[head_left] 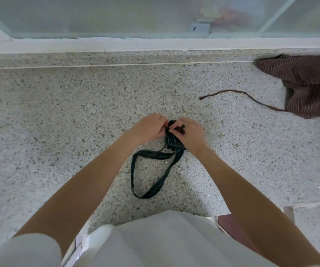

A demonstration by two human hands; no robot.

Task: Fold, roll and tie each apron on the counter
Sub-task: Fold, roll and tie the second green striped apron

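Note:
A dark green striped apron [172, 142] lies rolled into a small bundle in the middle of the speckled counter [59, 116]. Its neck loop [151, 174] trails toward me on the stone. My left hand [148, 127] and my right hand [191, 132] meet on top of the bundle, each pinching a thin dark tie string there. The knot area is partly hidden by my fingers. A brown striped apron [309, 85] lies crumpled at the far right, with its tie string [238, 93] stretched out to the left.
A white ledge [155, 44] and a frosted window run along the back of the counter. The counter's front edge steps back at the lower right, where a dark red floor [232, 224] shows.

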